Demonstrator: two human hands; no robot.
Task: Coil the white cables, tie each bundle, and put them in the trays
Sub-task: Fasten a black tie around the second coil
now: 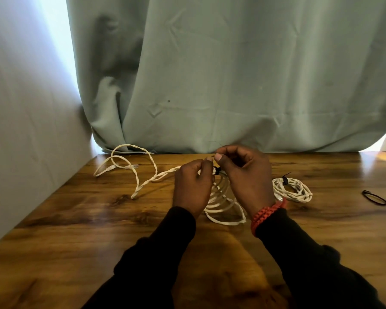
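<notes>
A coil of white cable (223, 199) stands on edge on the wooden table (76, 219), between my two hands. My left hand (193, 186) grips the top of the coil. My right hand (245, 175) pinches a black tie (217, 170) wrapped around the coil's top. A second white cable (143, 175) lies loose and twisted to the left, its plugs (129, 167) near the back. A tied white bundle (292, 189) with a black tie rests to the right.
A spare black tie loop (374, 198) lies at the far right of the table. A green curtain (232, 74) hangs behind the table's back edge, and a pale wall (20, 130) borders the left. No tray is in view.
</notes>
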